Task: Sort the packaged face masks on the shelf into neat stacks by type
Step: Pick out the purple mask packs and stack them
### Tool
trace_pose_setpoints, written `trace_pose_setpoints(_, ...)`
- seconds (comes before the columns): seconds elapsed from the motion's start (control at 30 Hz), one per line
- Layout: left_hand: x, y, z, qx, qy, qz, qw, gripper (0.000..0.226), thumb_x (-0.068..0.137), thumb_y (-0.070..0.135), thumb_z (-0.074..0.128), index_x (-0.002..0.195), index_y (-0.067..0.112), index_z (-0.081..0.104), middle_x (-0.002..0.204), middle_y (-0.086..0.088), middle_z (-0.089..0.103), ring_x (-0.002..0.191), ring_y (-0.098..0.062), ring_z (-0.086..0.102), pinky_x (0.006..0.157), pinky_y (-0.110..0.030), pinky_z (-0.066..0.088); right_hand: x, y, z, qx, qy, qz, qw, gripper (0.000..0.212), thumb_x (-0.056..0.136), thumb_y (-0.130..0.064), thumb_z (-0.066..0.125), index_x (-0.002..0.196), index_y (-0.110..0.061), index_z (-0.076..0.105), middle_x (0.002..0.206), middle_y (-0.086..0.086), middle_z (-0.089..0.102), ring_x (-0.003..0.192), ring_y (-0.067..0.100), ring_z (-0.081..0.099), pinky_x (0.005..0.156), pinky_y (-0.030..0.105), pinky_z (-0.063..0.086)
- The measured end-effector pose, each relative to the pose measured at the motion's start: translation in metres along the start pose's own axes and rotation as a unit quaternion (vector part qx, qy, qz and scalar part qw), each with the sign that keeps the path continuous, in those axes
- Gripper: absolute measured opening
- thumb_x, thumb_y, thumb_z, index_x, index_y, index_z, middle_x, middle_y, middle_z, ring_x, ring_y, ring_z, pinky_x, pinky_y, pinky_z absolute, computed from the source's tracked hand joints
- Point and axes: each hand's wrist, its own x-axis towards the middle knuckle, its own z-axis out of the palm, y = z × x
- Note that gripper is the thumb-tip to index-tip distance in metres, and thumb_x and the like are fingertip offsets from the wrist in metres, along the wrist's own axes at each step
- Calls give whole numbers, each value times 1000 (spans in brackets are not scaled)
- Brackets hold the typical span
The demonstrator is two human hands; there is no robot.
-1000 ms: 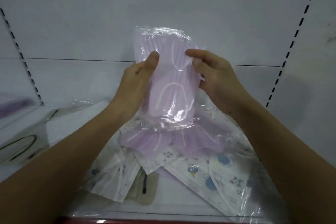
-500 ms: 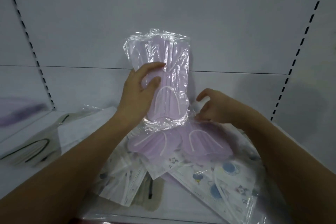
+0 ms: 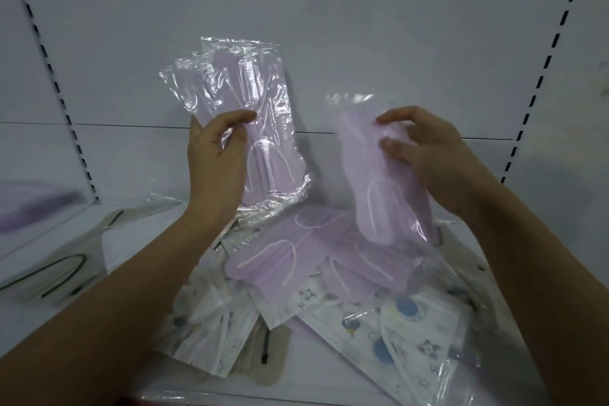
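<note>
My left hand (image 3: 216, 161) grips a small bundle of purple masks in clear wrappers (image 3: 250, 115), held upright above the shelf. My right hand (image 3: 425, 148) holds another wrapped purple mask (image 3: 379, 188), lifted and tilted off the heap. More purple packs (image 3: 296, 257) lie below between my hands. Under them sit white masks with cartoon prints (image 3: 405, 323) and a beige mask with a black strap (image 3: 263, 359).
The white shelf (image 3: 296, 369) has a white back wall with slotted uprights (image 3: 59, 92) at both sides. At the left lie clear packs with black-strapped masks (image 3: 56, 270) and a blurred purple stack (image 3: 29, 204).
My right hand let go of the bundle, dropped to the heap and lifted a second purple pack. My left hand kept the bundle and shifted it left.
</note>
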Motion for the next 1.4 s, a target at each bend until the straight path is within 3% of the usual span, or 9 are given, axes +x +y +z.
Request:
trace_pose_setpoints(0.13, -12, 12, 2, -56, -103, 10, 993, 25, 93, 48, 50, 93, 47, 75, 114, 23, 69, 133, -14, 49, 116, -32, 34, -1, -9, 17, 120, -1, -29, 992, 19, 92, -11, 62, 100, -24, 73, 105, 5, 68, 89, 15, 61, 79, 31, 48)
trace_pose_setpoints(0.27, -25, 22, 12, -29, -191, 37, 980, 16, 85, 44, 74, 100, 38, 73, 112, 1, 64, 98, -4, 64, 85, -14, 51, -13, -16, 37, 154, -158, -22, 975, 33, 103, -2, 43, 129, -13, 60, 131, 10, 62, 112, 24, 65, 94, 36, 55)
trace_pose_setpoints(0.37, -20, 15, 11, 16, -144, 32, 989, 34, 91, 20, 71, 124, 20, 67, 124, -8, 62, 107, -9, 64, 95, -25, 54, -12, -17, 35, 174, -118, -34, 977, 31, 103, -5, 43, 125, -22, 58, 122, 10, 65, 99, 22, 69, 85, 35, 58)
trace_pose_setpoints(0.47, -10, 9, 3, -5, -67, 26, 997, 62, 93, 15, 68, 149, 23, 41, 150, 2, 45, 135, -10, 46, 113, -29, 40, -2, 1, 32, -18, -4, 18, 1000, 7, 100, -20, 56, 107, -19, 56, 98, 9, 68, 69, 15, 65, 62, 31, 52)
trace_pose_setpoints(0.67, -6, 11, -1, -31, -19, 87, 996, 79, 92, 0, 62, 155, 27, 23, 156, 21, 24, 141, 13, 20, 119, -18, 21, -11, 44, 58, -361, -220, 119, 898, 46, 76, -51, 79, 101, -15, 65, 91, -2, 67, 83, 17, 63, 78, 28, 50)
trace_pose_setpoints(0.8, -6, 8, 1, -33, 35, 93, 995, 63, 93, -2, 58, 146, 27, 40, 151, 15, 39, 140, 5, 30, 115, -11, 25, -3, 35, 40, -309, -137, 43, 940, 25, 71, -21, 86, 78, -22, 62, 72, -7, 59, 65, 12, 53, 57, 19, 40)
trace_pose_setpoints(1.03, 7, 2, -9, -41, 43, 3, 998, 36, 96, 7, 55, 98, 38, 72, 136, -9, 54, 117, 1, 57, 108, -24, 41, -4, -10, 1, 60, -97, -24, 993, 34, 73, 1, 80, 95, -17, 61, 81, 10, 67, 73, 20, 57, 70, 34, 47)
trace_pose_setpoints(1.23, -20, 26, 3, -51, -212, 45, 975, 27, 85, 43, 65, 111, 35, 65, 128, 10, 57, 107, 21, 51, 95, -8, 41, -15, -27, 23, 143, -80, -93, 982, 65, 79, 12, 71, 129, -22, 49, 86, 6, 74, 80, 21, 70, 74, 34, 59)
trace_pose_setpoints(1.4, -30, 21, 13, -16, -226, 119, 967, 72, 80, 17, 81, 139, 34, 45, 141, 17, 43, 132, 3, 44, 109, -20, 41, -18, -24, 44, 30, 25, -117, 992, 82, 77, -11, 83, 140, -31, 36, 115, -1, 68, 100, 14, 67, 82, 29, 59)
